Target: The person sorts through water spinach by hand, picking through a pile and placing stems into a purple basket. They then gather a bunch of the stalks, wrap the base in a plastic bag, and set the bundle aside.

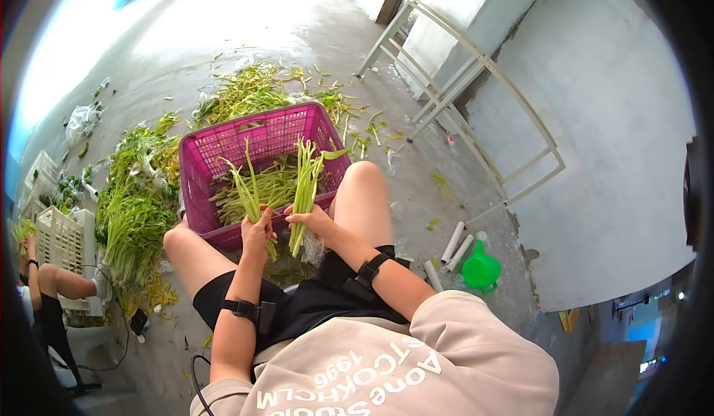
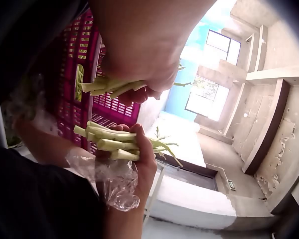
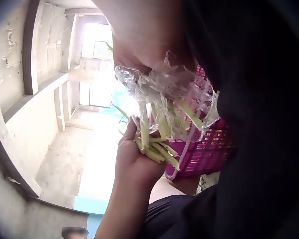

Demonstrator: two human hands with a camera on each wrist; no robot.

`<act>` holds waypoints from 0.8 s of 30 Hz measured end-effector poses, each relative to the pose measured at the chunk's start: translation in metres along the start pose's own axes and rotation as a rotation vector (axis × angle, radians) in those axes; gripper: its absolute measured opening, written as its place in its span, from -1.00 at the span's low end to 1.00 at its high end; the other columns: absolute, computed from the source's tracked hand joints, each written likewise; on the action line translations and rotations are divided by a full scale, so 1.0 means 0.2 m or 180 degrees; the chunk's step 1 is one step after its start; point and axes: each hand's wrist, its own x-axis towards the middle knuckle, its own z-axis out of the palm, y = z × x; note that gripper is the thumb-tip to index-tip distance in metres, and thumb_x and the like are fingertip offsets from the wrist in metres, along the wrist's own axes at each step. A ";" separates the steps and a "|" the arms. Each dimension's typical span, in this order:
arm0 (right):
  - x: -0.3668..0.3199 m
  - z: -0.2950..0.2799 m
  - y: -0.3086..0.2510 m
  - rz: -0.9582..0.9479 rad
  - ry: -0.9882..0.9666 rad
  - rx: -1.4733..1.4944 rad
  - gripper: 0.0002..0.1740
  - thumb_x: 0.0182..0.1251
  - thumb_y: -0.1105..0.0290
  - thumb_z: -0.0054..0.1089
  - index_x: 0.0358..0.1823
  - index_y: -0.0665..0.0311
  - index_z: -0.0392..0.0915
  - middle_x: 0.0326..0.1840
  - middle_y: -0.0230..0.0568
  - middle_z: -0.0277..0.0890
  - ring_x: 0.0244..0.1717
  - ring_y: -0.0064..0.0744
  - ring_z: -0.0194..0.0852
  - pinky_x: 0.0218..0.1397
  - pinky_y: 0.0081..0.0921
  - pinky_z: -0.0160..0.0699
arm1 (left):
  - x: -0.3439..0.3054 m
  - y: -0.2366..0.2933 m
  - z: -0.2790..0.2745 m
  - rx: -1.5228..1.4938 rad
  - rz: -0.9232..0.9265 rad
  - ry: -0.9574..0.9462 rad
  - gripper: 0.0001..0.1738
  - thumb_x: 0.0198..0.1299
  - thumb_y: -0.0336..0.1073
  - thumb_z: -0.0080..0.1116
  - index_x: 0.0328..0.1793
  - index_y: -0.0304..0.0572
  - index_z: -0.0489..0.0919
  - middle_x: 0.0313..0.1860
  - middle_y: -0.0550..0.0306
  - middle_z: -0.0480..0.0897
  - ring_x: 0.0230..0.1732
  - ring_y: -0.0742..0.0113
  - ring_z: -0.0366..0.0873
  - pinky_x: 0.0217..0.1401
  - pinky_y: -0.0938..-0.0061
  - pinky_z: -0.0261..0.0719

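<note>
My left hand (image 1: 258,231) grips a small bunch of green vegetable stems (image 1: 247,191) over the near edge of a magenta plastic crate (image 1: 216,235). Beside it, my right hand (image 1: 318,223) holds a thicker upright bunch of stems (image 1: 306,183). In the left wrist view, the pale cut ends of the right hand's stems (image 2: 112,139) stick out past its fingers. Crumpled clear plastic (image 2: 120,186) hangs by the right hand's wrist. More loose stems (image 1: 279,185) lie inside the crate, between my knees.
Piles of leafy greens (image 1: 137,215) and trimmings (image 1: 253,89) lie on the floor left of and behind the crate. A metal frame (image 1: 476,59), white tubes (image 1: 453,242) and a green plastic container (image 1: 481,269) are at right. Another person (image 1: 56,289) sits at far left near white crates (image 1: 59,237).
</note>
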 end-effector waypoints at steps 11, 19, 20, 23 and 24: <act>0.04 -0.04 0.03 -0.0272 -0.0073 -0.0294 -0.57 0.16 0.33 0.51 -0.02 0.42 0.62 -0.24 -0.23 0.66 -0.22 -0.47 0.62 -0.11 -0.49 0.58 | 0.00 0.01 0.01 -0.0403 -0.0311 0.0048 -0.39 0.32 0.27 0.12 -0.35 -0.21 0.51 -0.72 0.30 0.32 -0.77 0.48 0.29 -0.68 0.54 0.35; 0.04 -0.05 0.02 -0.0231 -0.0133 -0.0405 -0.58 0.21 0.37 0.46 0.06 0.36 0.57 -0.26 -0.31 0.60 -0.25 -0.51 0.59 -0.20 -0.49 0.59 | 0.01 -0.01 0.01 -0.0364 0.0075 -0.0333 -0.69 0.47 -0.09 0.07 -0.09 -0.21 0.47 -0.46 0.20 0.51 -0.61 0.45 0.45 -0.50 0.51 0.54; 0.03 -0.05 0.01 -0.0201 -0.0124 -0.0386 -0.57 0.21 0.38 0.45 0.08 0.36 0.57 -0.26 -0.31 0.60 -0.25 -0.51 0.59 -0.20 -0.49 0.59 | 0.02 -0.02 0.01 -0.0422 0.0155 -0.0438 -0.71 0.48 -0.11 0.06 -0.07 -0.22 0.47 -0.42 0.19 0.52 -0.56 0.44 0.49 -0.47 0.51 0.56; 0.03 -0.05 0.00 -0.0223 -0.0181 -0.0382 -0.56 0.22 0.40 0.44 0.10 0.37 0.56 -0.26 -0.31 0.60 -0.26 -0.51 0.59 -0.20 -0.50 0.60 | 0.00 -0.01 0.04 -0.0551 0.0246 -0.0502 -0.79 0.49 -0.22 0.03 -0.06 -0.23 0.47 -0.37 0.18 0.52 -0.45 0.44 0.53 -0.39 0.51 0.59; 0.03 -0.06 0.00 -0.0224 -0.0233 -0.0332 -0.56 0.21 0.40 0.45 0.09 0.39 0.58 -0.22 -0.27 0.62 -0.23 -0.49 0.60 -0.16 -0.49 0.60 | 0.00 -0.01 0.04 -0.0671 0.0246 -0.0553 -0.80 0.47 -0.24 0.07 -0.04 -0.23 0.46 -0.39 0.21 0.52 -0.46 0.45 0.52 -0.41 0.52 0.57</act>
